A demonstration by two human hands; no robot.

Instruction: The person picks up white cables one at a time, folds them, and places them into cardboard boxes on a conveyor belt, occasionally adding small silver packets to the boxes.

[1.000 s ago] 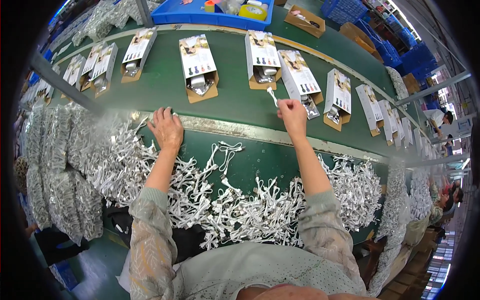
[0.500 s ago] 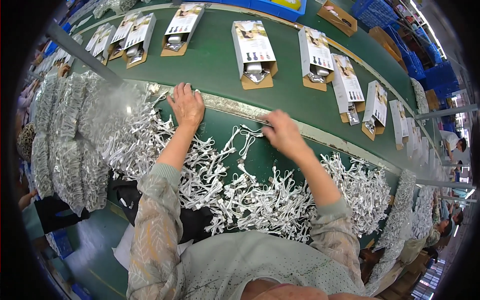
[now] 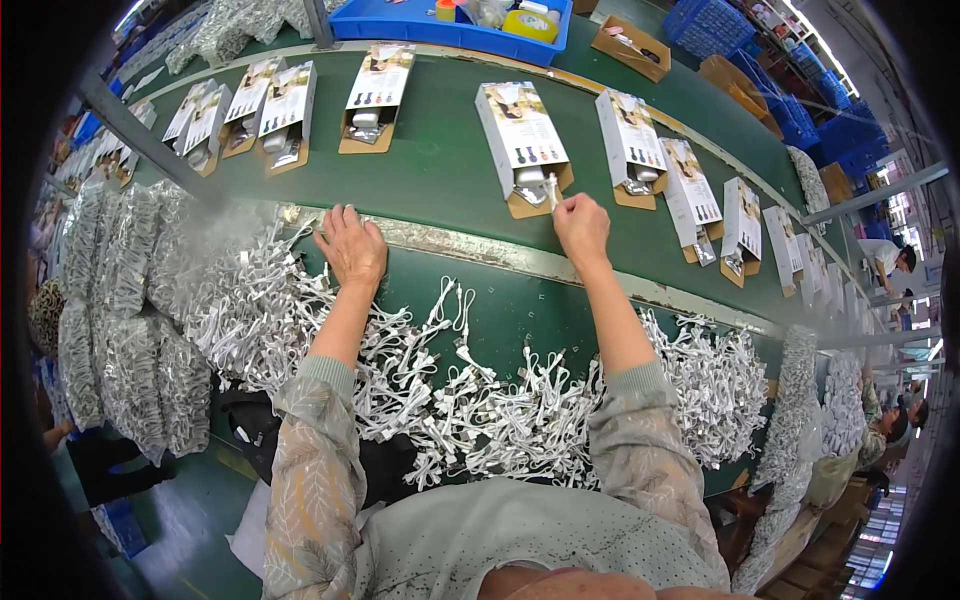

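Observation:
My right hand (image 3: 582, 228) pinches a small white cable (image 3: 554, 188) at the open end of a printed white carton (image 3: 522, 128). Inside that carton's mouth a white device and silvery packaging show; the brown flap hangs down toward me. My left hand (image 3: 352, 247) lies with fingers spread on the worn metal rail (image 3: 440, 240) along the belt, and nothing shows in it. Below both hands spreads a big heap of short white cables (image 3: 500, 420), looped and tangled together on the green work surface. Most of the cable in my right hand is hidden by the fingers.
More open cartons (image 3: 380, 85) stand in a row on the green belt (image 3: 430, 190). Bagged cable bundles (image 3: 135, 360) are stacked at the left. A blue tray (image 3: 400, 22) with yellow tape sits beyond the belt. A metal post (image 3: 145, 135) slants at left; people sit farther along.
My right hand has moved forward from the rail to the carton's mouth with a white cable. My left hand stays on the rail. The view has shifted slightly.

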